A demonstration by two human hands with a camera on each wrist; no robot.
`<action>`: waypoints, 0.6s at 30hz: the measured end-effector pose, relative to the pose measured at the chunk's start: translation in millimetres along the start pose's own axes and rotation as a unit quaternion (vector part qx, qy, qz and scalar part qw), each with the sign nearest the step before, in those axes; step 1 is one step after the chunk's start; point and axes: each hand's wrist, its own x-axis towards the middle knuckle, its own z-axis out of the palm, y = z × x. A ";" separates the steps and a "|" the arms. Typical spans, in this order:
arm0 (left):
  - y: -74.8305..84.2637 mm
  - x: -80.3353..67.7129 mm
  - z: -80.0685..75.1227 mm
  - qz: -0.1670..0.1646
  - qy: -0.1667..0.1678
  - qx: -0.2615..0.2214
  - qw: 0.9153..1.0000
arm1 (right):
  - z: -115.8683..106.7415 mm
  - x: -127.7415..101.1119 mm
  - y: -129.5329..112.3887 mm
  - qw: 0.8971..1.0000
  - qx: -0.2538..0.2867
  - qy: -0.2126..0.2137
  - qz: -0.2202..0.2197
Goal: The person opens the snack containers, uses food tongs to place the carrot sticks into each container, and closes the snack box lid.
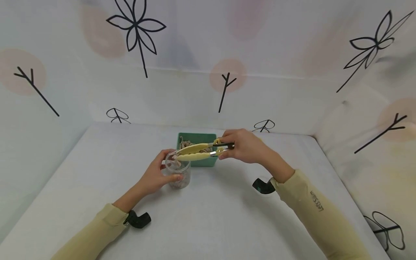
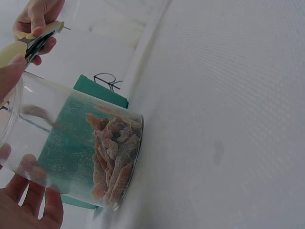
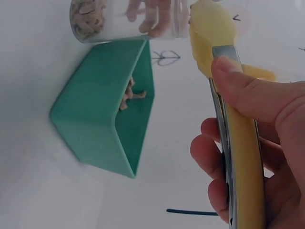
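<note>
My left hand (image 1: 158, 174) grips a clear round jar (image 2: 52, 98) near its rim, thumb on one side and fingers on the other. Brownish dried strips (image 2: 114, 157) lie at the bottom of the jar. Yellow-headed tongs (image 1: 195, 152) are held by my right hand (image 1: 242, 146), with their tips at the jar's mouth. A pale strip (image 1: 176, 160) shows at the tips, just inside the opening. Behind the jar stands a green rectangular box (image 3: 90, 109) with more brownish strips (image 3: 128, 95) inside; the tongs pass over it.
The jar and box stand on a white-covered table (image 1: 208, 216). A patterned cloth wall (image 1: 182, 94) rises behind the table and along its sides. Dark wrist devices (image 1: 139, 219) are worn at both sleeves.
</note>
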 end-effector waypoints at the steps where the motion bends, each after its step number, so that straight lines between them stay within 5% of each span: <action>1: -0.3 0.2 0.2 0.000 0.000 0.000 1.000 | 0.7 -0.2 -0.3 1.000 -0.007 0.000 -0.001; 18: -0.8 -1.0 0.9 -0.002 0.004 0.012 1.000 | -3.7 -2.3 -2.4 0.999 -0.034 0.002 0.005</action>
